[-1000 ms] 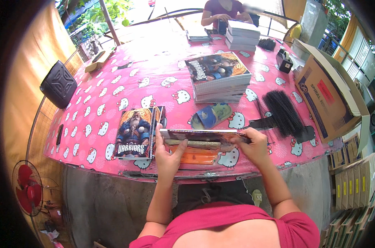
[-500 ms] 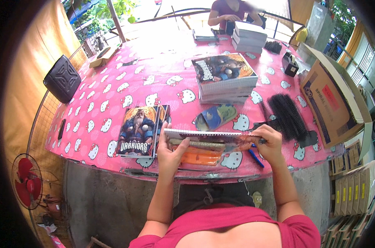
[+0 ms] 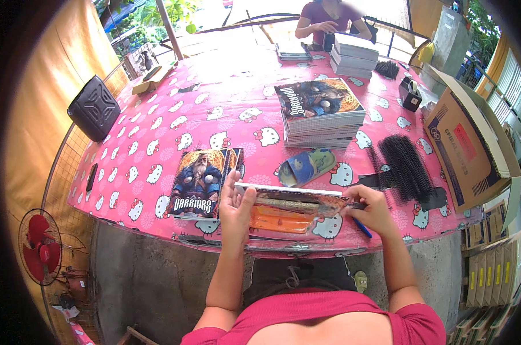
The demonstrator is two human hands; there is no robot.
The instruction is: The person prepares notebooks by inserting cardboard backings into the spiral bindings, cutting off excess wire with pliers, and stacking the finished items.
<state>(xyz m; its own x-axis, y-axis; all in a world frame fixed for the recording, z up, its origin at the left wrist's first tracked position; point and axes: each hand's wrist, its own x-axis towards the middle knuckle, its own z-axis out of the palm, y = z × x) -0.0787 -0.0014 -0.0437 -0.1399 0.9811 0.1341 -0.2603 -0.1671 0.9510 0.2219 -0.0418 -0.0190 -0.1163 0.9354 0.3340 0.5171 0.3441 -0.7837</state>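
Over the near table edge, a thin notebook (image 3: 295, 190) stands on edge between my hands, its long white edge facing up. At its left end my left hand (image 3: 236, 208) grips it, thumb in front and fingers behind. My right hand (image 3: 373, 210) pinches its right end; the fingertips partly hide what else is there. Just below lies an orange item (image 3: 280, 221) in what looks like clear plastic, next to a tan strip. Blue-handled pliers (image 3: 362, 228) lie partly under my right hand. Illustrated notebooks (image 3: 197, 184) lie left of my left hand.
A blue-green slipper (image 3: 307, 167) lies beyond the notebook, before a tall notebook stack (image 3: 323, 115). Black spiral coils (image 3: 408, 169) and a big open carton (image 3: 467, 149) are at right. Across the table sits a person (image 3: 329, 23) near more stacks (image 3: 354, 56). A red fan (image 3: 41, 247) stands left.
The notebook has tilted, so its punched edge shows less and its white edge more. My right hand has shifted slightly down at its end. The whole view has moved a little.
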